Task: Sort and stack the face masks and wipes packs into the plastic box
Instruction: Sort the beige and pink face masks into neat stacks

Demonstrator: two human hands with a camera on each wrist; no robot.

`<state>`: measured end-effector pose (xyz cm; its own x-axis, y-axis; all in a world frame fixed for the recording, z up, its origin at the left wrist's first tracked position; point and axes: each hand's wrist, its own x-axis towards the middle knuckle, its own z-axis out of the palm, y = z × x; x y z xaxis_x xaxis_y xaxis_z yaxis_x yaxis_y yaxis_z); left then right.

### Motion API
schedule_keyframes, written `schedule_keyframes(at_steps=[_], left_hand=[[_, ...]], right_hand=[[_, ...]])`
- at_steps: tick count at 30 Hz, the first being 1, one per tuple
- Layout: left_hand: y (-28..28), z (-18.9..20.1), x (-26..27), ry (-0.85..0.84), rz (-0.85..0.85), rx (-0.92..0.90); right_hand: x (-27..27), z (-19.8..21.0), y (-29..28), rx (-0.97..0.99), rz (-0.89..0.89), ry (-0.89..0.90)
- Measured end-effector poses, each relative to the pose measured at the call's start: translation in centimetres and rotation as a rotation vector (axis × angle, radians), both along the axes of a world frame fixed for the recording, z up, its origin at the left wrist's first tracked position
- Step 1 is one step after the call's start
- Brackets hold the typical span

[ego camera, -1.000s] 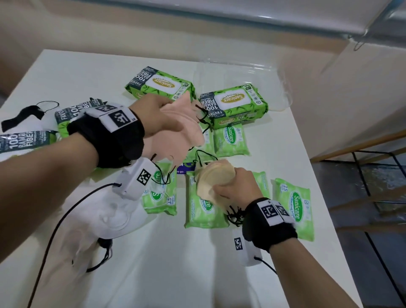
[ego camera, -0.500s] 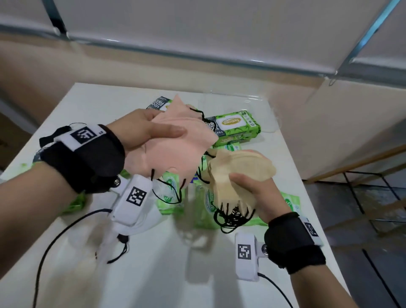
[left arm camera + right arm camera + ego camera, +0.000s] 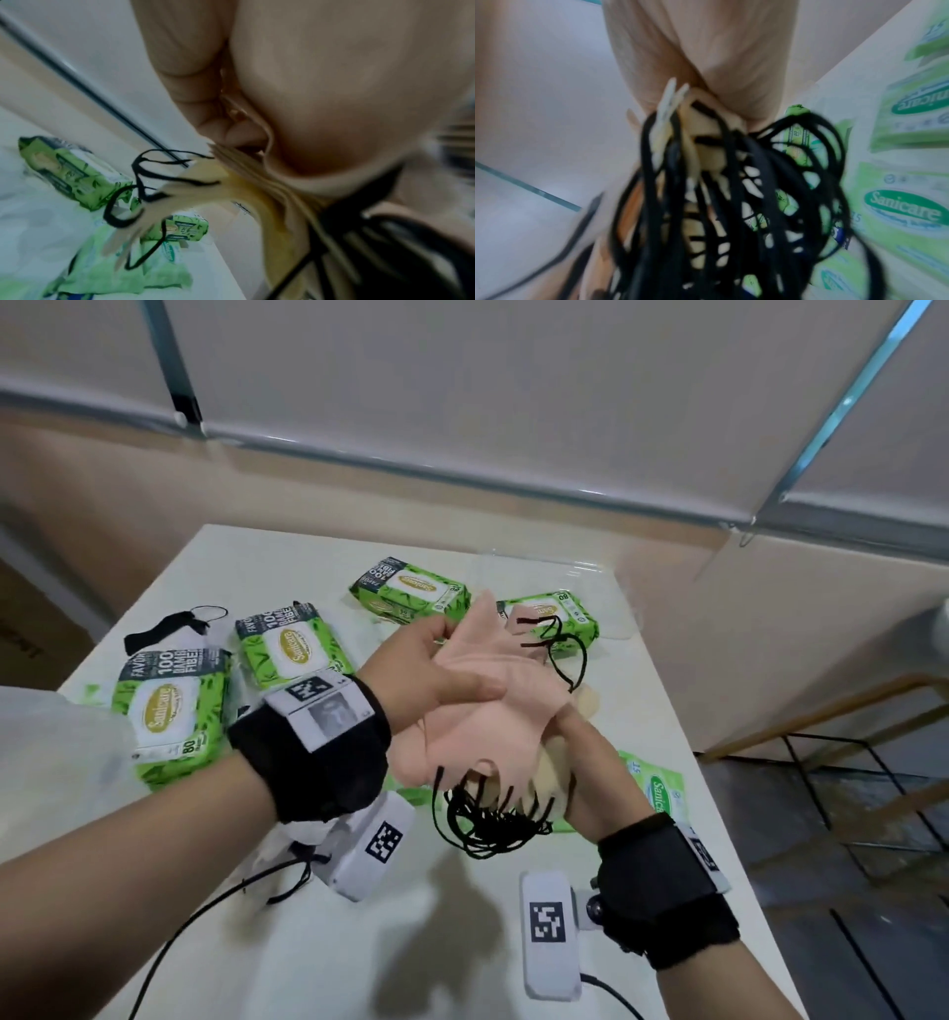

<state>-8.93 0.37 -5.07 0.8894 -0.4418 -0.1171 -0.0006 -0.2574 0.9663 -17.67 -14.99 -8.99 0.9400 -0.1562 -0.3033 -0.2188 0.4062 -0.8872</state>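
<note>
Both hands are gathering face masks into one stack: the left hand (image 3: 436, 680) pinches the pink masks (image 3: 493, 711) from above, the right hand (image 3: 590, 773) grips the yellowish ones (image 3: 547, 765) beneath (ear loops dangling). Next, I judge, they need squaring up and carrying to the plastic box (image 3: 554, 567) beyond both hands.

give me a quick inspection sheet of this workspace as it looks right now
surface: white table, crowded.
job's things: pink face masks and beige face masks held together above it; large green wipes packs and small green wipes packs lying loose; clear plastic box at far edge.
clutter: black mask far left.
grippers: left hand grips pink masks; right hand grips beige masks.
cables: black wrist-camera cable.
surroundings: beige wall.
</note>
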Motion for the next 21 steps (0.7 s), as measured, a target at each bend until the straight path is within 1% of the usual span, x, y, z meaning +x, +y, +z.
schedule_keyframes(at_steps=[2, 4, 6, 8, 10, 13, 15, 19, 21], left_hand=[[0.0, -0.1, -0.1, -0.060, 0.033, 0.069], [-0.1, 0.0, -0.2, -0.135, 0.026, 0.081], [-0.2, 0.3, -0.4, -0.253, 0.015, 0.065], [-0.3, 0.6, -0.6, -0.362, 0.007, 0.043], [-0.1, 0.5, -0.5, -0.416, -0.042, 0.045], [0.2, 0.0, -0.1, -0.406, -0.142, 0.137], [0.3, -0.3, 0.2, -0.380, -0.150, 0.181], [0.6, -0.4, 0.7, -0.270, -0.124, 0.207], [0.8, -0.2, 0.7, -0.238, -0.144, 0.204]], right_hand=[[-0.4, 0.3, -0.2, 0.101, 0.019, -0.025], [-0.6, 0.3, -0.2, 0.129, 0.041, -0.046], [-0.6, 0.1, 0.2, 0.104, 0.042, -0.046], [-0.4, -0.1, 0.4, 0.048, 0.003, -0.058], [-0.1, -0.1, 0.4, 0.017, -0.025, -0.088], [-0.1, -0.2, 0.1, 0.006, -0.017, -0.106], [-0.1, -0.2, 0.0, 0.009, -0.021, -0.096], [-0.1, -0.3, 0.1, 0.069, -0.022, -0.033], [0.0, -0.2, 0.4, 0.110, -0.006, -0.017]])
